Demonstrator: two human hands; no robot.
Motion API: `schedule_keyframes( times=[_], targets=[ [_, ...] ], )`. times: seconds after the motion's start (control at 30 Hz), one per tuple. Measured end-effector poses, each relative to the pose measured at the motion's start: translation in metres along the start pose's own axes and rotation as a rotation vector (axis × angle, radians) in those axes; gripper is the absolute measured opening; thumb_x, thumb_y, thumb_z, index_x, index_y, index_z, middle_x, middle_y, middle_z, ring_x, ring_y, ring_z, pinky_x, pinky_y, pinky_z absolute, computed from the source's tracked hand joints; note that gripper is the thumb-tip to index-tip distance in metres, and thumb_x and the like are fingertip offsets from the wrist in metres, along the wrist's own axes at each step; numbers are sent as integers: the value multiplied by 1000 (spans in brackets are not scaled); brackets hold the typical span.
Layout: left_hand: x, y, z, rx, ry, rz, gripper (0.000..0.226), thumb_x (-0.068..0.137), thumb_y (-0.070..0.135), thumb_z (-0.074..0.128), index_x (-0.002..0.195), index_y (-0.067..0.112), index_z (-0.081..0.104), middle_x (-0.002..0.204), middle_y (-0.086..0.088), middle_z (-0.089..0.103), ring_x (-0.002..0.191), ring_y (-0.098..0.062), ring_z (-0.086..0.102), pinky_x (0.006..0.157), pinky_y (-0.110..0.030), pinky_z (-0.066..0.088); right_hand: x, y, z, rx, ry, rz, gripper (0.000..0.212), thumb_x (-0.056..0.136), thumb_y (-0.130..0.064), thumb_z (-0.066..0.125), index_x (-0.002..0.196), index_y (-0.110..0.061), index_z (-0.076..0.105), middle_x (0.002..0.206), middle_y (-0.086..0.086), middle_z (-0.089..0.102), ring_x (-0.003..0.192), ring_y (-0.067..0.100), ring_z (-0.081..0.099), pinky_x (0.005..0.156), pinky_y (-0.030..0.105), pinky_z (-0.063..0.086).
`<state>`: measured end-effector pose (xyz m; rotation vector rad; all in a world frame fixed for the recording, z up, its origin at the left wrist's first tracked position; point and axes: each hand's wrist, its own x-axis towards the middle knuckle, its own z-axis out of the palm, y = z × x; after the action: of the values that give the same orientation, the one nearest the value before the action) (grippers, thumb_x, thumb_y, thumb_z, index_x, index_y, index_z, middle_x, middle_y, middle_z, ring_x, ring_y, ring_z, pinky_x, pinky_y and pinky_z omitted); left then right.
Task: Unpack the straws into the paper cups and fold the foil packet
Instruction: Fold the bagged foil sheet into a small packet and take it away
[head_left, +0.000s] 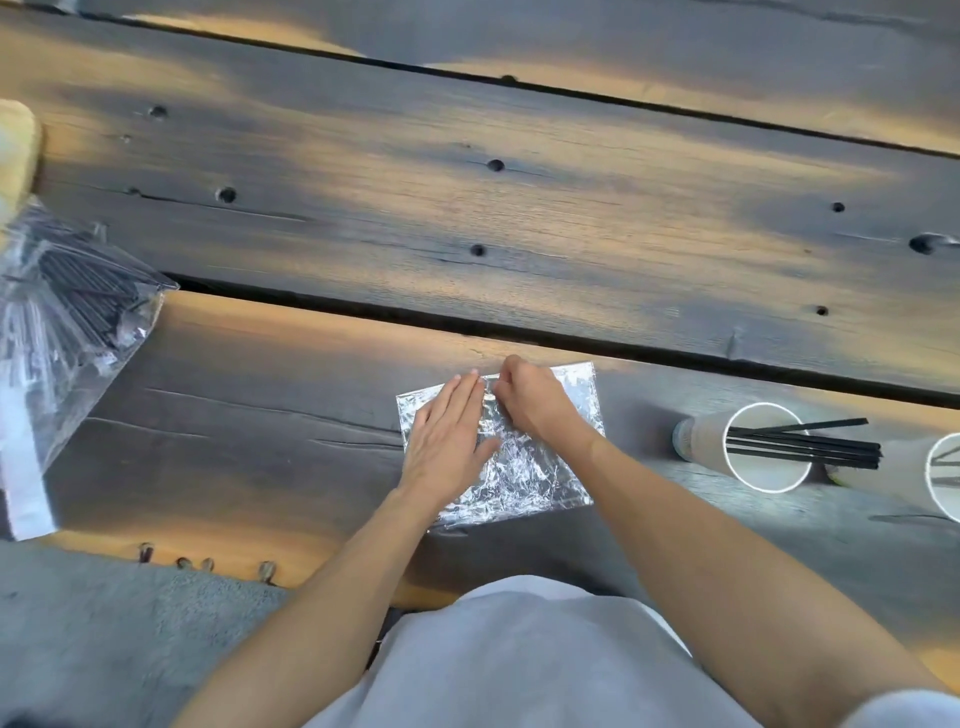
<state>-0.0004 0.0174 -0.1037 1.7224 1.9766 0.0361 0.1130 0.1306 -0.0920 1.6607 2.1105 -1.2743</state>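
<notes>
Head view. Nearest the camera, bottom centre of the frame: the person's light grey garment (519, 670), with both bare forearms reaching up from it toward the middle of the frame.

Foil packet (524, 467): lies flat on the dark plank table (467, 218), centre of the frame and slightly low. Silver, crinkled, roughly rectangular, turned a little clockwise.

Left hand (449, 434): open, palm down, fingers straight and together, pressed flat on the left half of the packet. Fingertips reach close to the packet's upper edge.

Right hand (530, 397): curled, knuckles up, on the upper middle of the packet, fingertips bent down onto the foil just beside the left fingertips. Cannot tell whether it pinches an edge or only presses.

Paper cup (748, 447): right of the frame, well apart from the packet, mouth turned toward the camera. Black straws (810, 449) stick out of it, fanning rightward. A second cup (935, 475) is cut by the right edge; some straw ends reach to just beside it.

Clear plastic bag (57, 332): left edge of the frame, on the table, holding more black straws, well apart from both hands.

Table: wide gaps between planks, several small holes in the wood.
</notes>
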Motion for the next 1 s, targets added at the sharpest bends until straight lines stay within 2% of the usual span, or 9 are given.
schedule_keyframes(
  times=[0.07, 0.17, 0.27, 0.33, 0.43, 0.57, 0.7, 0.87, 1.0],
  targets=[
    [5, 5, 0, -43, 122, -50, 61, 98, 37, 51, 152, 16, 33, 160, 3, 31, 146, -18, 25, 115, -40, 26, 4, -3, 1, -55, 12, 36, 19, 99, -30, 49, 96, -11, 51, 95, 19, 68, 84, 37, 64, 75, 41, 54],
    [18, 10, -4, -136, 290, -151, 36, 94, 23, 59, 129, 16, 62, 137, -3, 53, 122, -24, 44, 97, -44, 45, 9, -7, 0, -92, 11, 78, 24, 99, -32, 49, 102, -9, 55, 102, 20, 66, 92, 39, 64, 77, 43, 53],
    [33, 9, -5, -263, 364, -247, 15, 89, 18, 69, 103, 15, 72, 118, -3, 57, 106, -24, 47, 85, -43, 48, 12, -9, 1, -124, 22, 94, 23, 100, -34, 51, 95, -12, 54, 101, 18, 67, 91, 38, 64, 77, 44, 55],
    [43, 10, -8, -337, 367, -301, 8, 85, 19, 74, 90, 15, 70, 113, 0, 55, 104, -21, 45, 85, -38, 46, 14, -9, 2, -114, 29, 107, 23, 99, -36, 51, 91, -14, 53, 100, 16, 66, 89, 37, 64, 77, 44, 55],
    [57, 9, -12, -427, 359, -399, 18, 76, 23, 82, 76, 17, 65, 105, 2, 52, 99, -16, 44, 88, -33, 44, 17, -10, 1, -104, 20, 138, 26, 97, -36, 52, 94, -12, 59, 98, 14, 66, 86, 36, 63, 74, 41, 55],
    [65, 1, -16, -530, 317, -474, 19, 73, 25, 84, 71, 17, 68, 100, 2, 50, 99, -16, 45, 89, -34, 48, 21, -12, -3, -99, -17, 170, 25, 94, -37, 55, 85, -14, 57, 91, 13, 66, 80, 35, 65, 70, 39, 56],
    [65, -3, -23, -471, 277, -464, 27, 73, 26, 84, 62, 14, 62, 98, 2, 48, 97, -17, 43, 83, -35, 48, 23, -9, -4, -53, -15, 185, 24, 92, -35, 61, 79, -14, 57, 88, 11, 66, 77, 32, 64, 68, 36, 54],
    [58, -18, -32, -373, 270, -506, 27, 71, 33, 84, 59, 20, 63, 99, 4, 45, 96, -16, 39, 90, -33, 36, 20, -4, -3, 37, 10, 210, 20, 90, -29, 62, 74, -17, 62, 74, 6, 69, 64, 27, 69, 64, 45, 61],
    [55, -29, -39, -364, 248, -474, 24, 71, 29, 84, 59, 21, 65, 100, 4, 46, 98, -16, 38, 89, -34, 34, 21, -5, -8, 100, 15, 267, 21, 88, -24, 64, 70, -15, 63, 67, 8, 73, 56, 25, 71, 59, 44, 62]
  ],
)
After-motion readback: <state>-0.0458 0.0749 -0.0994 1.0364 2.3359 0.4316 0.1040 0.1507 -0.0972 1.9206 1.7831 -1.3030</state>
